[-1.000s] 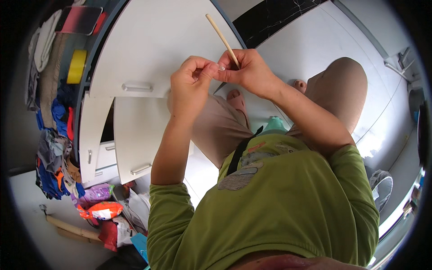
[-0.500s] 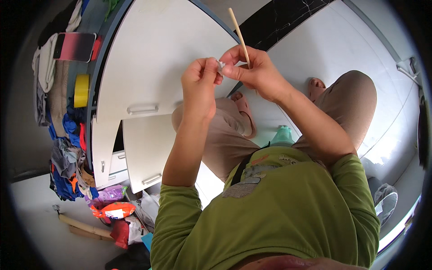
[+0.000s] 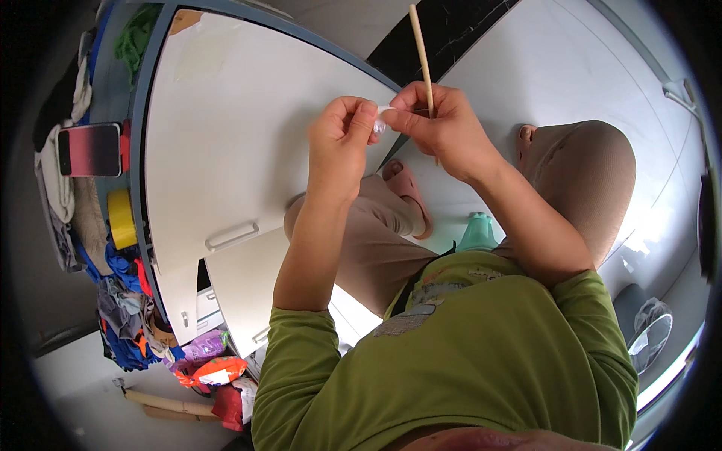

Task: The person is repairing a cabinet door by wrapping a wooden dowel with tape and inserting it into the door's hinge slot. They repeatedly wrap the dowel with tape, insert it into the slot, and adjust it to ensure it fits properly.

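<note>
My left hand (image 3: 338, 150) is closed, its thumb and forefinger pinching one side of a small, crumpled, whitish piece (image 3: 380, 126), thin like film or tape. The fingertips of my right hand (image 3: 450, 128) pinch the other side of it. A slim pale wooden stick (image 3: 421, 46) also rests in my right hand, passing between the fingers and standing nearly upright, with its lower end showing below the hand. Fingers hide part of the whitish piece, so its exact kind is unclear. Both hands are held close together above my lap.
White cabinet doors (image 3: 226, 135) stand ahead and left, one hanging open lower down. On the left are a phone (image 3: 90, 149), a yellow tape roll (image 3: 122, 219) and piled clothes (image 3: 124, 308). A green plastic stool (image 3: 478, 231) shows between my legs; a plastic-wrapped round object (image 3: 651, 334) is at right.
The view has shifted, so the cabinet and shelf items appear farther left and lower. My hands are slightly farther apart, with more of the whitish piece showing between them. The stick stands more upright.
</note>
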{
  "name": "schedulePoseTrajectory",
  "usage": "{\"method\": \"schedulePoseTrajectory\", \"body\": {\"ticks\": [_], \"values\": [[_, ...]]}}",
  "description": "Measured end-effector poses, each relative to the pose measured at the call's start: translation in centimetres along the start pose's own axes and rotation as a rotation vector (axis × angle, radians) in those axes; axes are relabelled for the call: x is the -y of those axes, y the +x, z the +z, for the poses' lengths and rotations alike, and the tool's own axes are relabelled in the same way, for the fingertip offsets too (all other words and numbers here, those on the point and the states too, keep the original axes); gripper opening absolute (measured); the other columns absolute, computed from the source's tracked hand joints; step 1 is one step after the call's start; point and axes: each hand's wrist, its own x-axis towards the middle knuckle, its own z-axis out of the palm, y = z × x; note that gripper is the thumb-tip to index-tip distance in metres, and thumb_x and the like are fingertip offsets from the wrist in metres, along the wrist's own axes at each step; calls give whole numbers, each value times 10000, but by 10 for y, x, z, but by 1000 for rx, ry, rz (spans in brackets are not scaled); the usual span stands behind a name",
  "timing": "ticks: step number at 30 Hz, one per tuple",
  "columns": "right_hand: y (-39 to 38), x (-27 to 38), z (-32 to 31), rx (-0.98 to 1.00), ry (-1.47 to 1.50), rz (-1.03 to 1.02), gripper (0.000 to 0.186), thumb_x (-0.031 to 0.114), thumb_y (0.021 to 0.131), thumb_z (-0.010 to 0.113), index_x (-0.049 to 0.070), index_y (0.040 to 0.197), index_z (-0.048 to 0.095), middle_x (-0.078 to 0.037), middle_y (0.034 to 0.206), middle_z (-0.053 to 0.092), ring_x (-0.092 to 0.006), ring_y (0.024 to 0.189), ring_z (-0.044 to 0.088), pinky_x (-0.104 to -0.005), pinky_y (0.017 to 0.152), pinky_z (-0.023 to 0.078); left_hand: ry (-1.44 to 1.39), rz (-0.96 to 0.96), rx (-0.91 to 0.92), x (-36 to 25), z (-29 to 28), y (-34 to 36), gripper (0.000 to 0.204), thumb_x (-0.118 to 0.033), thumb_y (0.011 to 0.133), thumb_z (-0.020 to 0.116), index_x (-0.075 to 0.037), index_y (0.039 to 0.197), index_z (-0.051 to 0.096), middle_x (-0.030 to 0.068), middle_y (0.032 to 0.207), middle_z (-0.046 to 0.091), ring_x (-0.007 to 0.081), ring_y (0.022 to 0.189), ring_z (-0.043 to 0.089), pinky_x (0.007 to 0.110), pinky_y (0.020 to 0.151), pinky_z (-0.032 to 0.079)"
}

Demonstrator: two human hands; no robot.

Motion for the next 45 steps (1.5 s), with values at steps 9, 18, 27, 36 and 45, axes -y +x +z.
{"method": "schedulePoseTrajectory", "body": {"ticks": [9, 18, 27, 36, 45], "values": [[15, -1, -12, -53, 61, 91, 122, 96, 822, 673, 22, 800, 578, -7, 703, 571, -73, 605, 483, -220, 558, 393, -223, -107, 94, 9, -3, 35, 183, -154, 908, 577, 25, 926, 613, 22, 775, 563, 90, 661, 483, 218, 618, 416], [29, -16, -18, -100, -173, 49, 71, 59, 845, 653, 32, 838, 588, 33, 716, 546, -5, 542, 391, -171, 445, 271, -183, -211, 212, 28, -19, 47, 134, -92, 825, 663, 12, 902, 624, 26, 779, 589, 88, 693, 509, 213, 641, 410], [34, -15, -21, -97, -210, 81, 116, 82, 814, 673, 0, 824, 592, -24, 752, 616, -78, 709, 561, -237, 644, 464, -384, -103, 149, 34, -24, 47, 125, -36, 819, 639, 18, 926, 601, 69, 873, 609, 110, 777, 524, 236, 701, 414], [25, -8, -22, -79, -255, 18, 119, 80, 797, 675, -2, 818, 591, -25, 723, 607, -74, 661, 549, -232, 605, 459, -146, -196, 242, 30, -11, 39, 222, -64, 814, 682, 20, 1001, 597, 29, 863, 608, 78, 805, 534, 202, 684, 409], [21, -11, -25, -160, -219, -18, 83, 37, 808, 661, 11, 858, 599, 10, 738, 570, -28, 622, 477, -186, 504, 355, -356, -215, 307, 43, -14, 39, 134, -61, 834, 648, -1, 935, 585, 30, 832, 589, 99, 775, 537, 218, 695, 414]]}}
